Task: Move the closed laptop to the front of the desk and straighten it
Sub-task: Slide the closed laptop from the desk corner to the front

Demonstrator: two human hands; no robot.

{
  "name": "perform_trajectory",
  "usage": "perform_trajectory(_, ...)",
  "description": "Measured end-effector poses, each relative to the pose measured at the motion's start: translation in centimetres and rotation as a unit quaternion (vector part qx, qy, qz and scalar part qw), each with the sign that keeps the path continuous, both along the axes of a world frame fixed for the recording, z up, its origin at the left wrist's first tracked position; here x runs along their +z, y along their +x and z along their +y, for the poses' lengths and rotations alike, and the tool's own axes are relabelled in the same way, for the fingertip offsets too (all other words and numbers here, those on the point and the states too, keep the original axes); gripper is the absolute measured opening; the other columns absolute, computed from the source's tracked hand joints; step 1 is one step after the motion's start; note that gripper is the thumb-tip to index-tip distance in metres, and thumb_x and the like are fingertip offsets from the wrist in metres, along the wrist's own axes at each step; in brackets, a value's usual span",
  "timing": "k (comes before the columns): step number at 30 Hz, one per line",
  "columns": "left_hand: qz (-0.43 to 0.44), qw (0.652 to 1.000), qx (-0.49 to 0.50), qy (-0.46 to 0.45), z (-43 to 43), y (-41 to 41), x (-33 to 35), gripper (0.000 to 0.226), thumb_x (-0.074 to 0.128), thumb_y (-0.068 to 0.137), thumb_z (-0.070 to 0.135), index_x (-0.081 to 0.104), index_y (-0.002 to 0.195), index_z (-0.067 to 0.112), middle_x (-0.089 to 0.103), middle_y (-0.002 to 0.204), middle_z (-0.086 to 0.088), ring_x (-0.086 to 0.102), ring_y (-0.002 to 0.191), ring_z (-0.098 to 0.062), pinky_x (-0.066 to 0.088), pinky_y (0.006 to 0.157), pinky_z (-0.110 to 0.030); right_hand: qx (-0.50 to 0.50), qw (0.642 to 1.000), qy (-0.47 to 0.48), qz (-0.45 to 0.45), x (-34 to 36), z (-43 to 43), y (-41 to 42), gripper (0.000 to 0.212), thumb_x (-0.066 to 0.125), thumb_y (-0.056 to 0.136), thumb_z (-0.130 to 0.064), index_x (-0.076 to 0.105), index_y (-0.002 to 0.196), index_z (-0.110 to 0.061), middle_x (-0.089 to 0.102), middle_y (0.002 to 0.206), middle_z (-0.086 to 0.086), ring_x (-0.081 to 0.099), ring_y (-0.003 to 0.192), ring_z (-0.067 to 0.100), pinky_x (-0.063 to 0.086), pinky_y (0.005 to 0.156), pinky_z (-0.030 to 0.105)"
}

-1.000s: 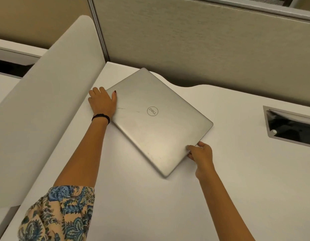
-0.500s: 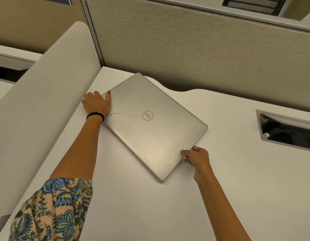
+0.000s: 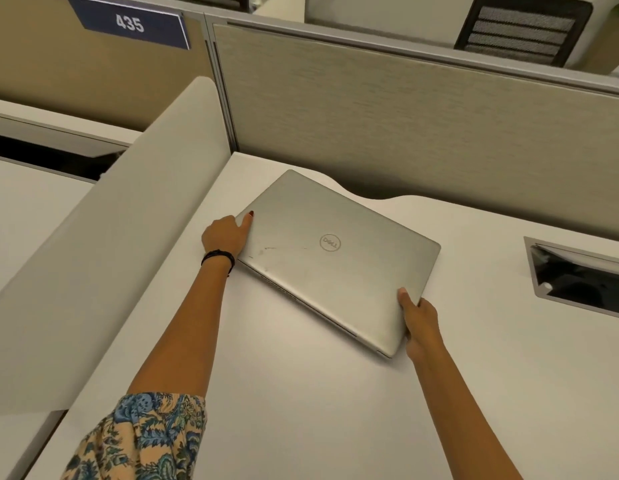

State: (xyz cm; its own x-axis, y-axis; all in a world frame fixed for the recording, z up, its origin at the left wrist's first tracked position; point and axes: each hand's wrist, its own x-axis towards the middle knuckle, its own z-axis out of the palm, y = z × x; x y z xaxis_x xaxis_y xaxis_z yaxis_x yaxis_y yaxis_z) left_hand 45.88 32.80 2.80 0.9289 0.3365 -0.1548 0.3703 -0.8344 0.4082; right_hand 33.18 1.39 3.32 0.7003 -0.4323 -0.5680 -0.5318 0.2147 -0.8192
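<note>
Two hands on closed laptop point(image 3: 339, 258), same skewed angle as half second ago, back-left of counter point(image 3: 301, 410). Right hand point(image 3: 420, 323) has shifted nearer along right edge toward near corner; thumb on lid, fingers tucked under, gripping. Left hand point(image 3: 226, 235) now curled, was flatter; thumb on lid by far-left edge, other fingers hidden, grip unclear. Partition panel point(image 3: 405, 126) just behind, curved side divider point(image 3: 110, 254) left, cable cutout point(image 3: 578, 282) right. Both arms extended; black band point(image 3: 218, 256) on left wrist, floral sleeve point(image 3: 141, 441).
</note>
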Motion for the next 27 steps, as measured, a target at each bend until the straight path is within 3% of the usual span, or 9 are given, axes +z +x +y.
perform_trajectory(4, -0.005, 1.0, 0.006, -0.013, 0.0, -0.9, 0.2, 0.062, 0.033, 0.095, 0.053, 0.06, 0.091, -0.002, 0.067, 0.097, -0.022, 0.054, 0.077, -0.031, 0.036, 0.067, -0.032, -0.047, 0.997, -0.065, -0.02, -1.1, 0.8, -0.3, 0.043, 0.05, 0.094, -0.032, 0.052, 0.123, 0.0, 0.057, 0.13, 0.015, 0.054, 0.118, 0.031, 0.043, 0.105, 0.043)
perform_trajectory(6, 0.006, 1.0, 0.005, -0.016, 0.0, -1.6, 0.1, 0.062, 0.033, 0.095, 0.054, 0.059, 0.089, -0.002, 0.067, 0.095, -0.021, 0.05, 0.073, -0.027, 0.036, 0.065, -0.032, -0.066, 0.994, -0.081, -0.022, -1.3, 0.9, -0.4, 0.045, 0.05, 0.094, -0.035, 0.054, 0.122, -0.001, 0.058, 0.126, 0.012, 0.055, 0.114, 0.027, 0.042, 0.106, 0.041)
perform_trajectory(12, 0.002, 0.999, 0.015, -0.035, -0.7, -4.7, 1.5, 0.06, 0.034, 0.094, 0.056, 0.057, 0.083, 0.001, 0.067, 0.094, -0.022, 0.051, 0.072, -0.027, 0.038, 0.065, -0.032, -0.078, 0.992, -0.089, -0.047, -0.1, -0.4, -2.3, 0.026, 0.053, 0.092, -0.036, 0.056, 0.09, -0.01, 0.057, 0.08, -0.003, 0.053, 0.085, 0.021, 0.042, 0.072, 0.029)
perform_trajectory(17, 0.023, 0.998, 0.032, -0.051, -0.5, -6.2, 0.3, 0.061, 0.035, 0.094, 0.056, 0.057, 0.084, 0.0, 0.062, 0.085, -0.017, 0.051, 0.073, -0.026, 0.037, 0.065, -0.032, -0.051, 0.994, -0.087, -0.036, -0.7, -0.7, -2.3, 0.025, 0.055, 0.092, -0.035, 0.059, 0.09, -0.009, 0.061, 0.093, 0.006, 0.056, 0.085, 0.024, 0.044, 0.076, 0.032)
perform_trajectory(22, 0.036, 0.986, 0.038, -0.156, 0.1, -9.4, 0.7, 0.056, 0.044, 0.09, 0.057, 0.038, 0.058, 0.011, 0.043, 0.06, -0.003, 0.046, 0.067, -0.024, 0.033, 0.058, -0.031, 0.002, 0.994, -0.102, -0.034, -0.5, -2.2, -4.4, 0.032, 0.054, 0.091, -0.039, 0.06, 0.097, -0.008, 0.064, 0.1, 0.011, 0.061, 0.09, 0.03, 0.052, 0.085, 0.04)
perform_trajectory(27, -0.006, 0.968, 0.067, -0.241, -0.2, -12.8, 1.6, 0.053, 0.055, 0.086, 0.053, 0.038, 0.058, 0.012, 0.043, 0.059, -0.004, 0.044, 0.058, -0.021, 0.04, 0.057, -0.03, 0.049, 0.991, -0.122, -0.022, 0.3, -3.4, -6.3, 0.04, 0.051, 0.093, -0.038, 0.06, 0.106, -0.001, 0.063, 0.101, 0.014, 0.061, 0.09, 0.031, 0.051, 0.082, 0.04)
